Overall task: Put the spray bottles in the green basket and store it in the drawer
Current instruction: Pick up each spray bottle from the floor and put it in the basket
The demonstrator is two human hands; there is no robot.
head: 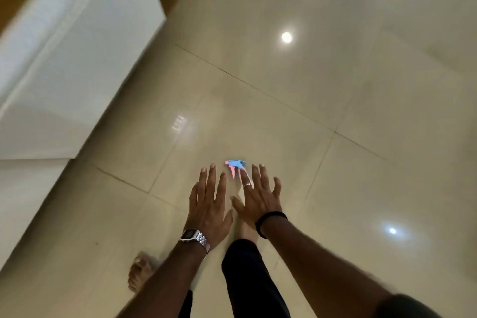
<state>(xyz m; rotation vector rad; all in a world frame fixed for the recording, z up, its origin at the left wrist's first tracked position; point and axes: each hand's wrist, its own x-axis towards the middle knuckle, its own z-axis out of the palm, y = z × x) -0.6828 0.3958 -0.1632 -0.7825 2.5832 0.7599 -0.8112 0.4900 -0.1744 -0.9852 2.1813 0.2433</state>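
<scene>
Spray bottle (236, 166): only its blue-and-pink plastic trigger head shows, at six o'clock on the glossy beige floor tiles (335, 72), between the fingertips of both hands. At nine o'clock stands a smooth white cabinet (77, 59). The left hand (210, 201), steel-watched, spreads flat, empty; the right hand (259, 195), ringed, likewise splayed.

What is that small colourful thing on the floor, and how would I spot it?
Look down at the shiny beige tiled floor, just past the two spread hands. Between their fingertips sits a spray bottle top, blue and pink, the only bright colour there.
</scene>
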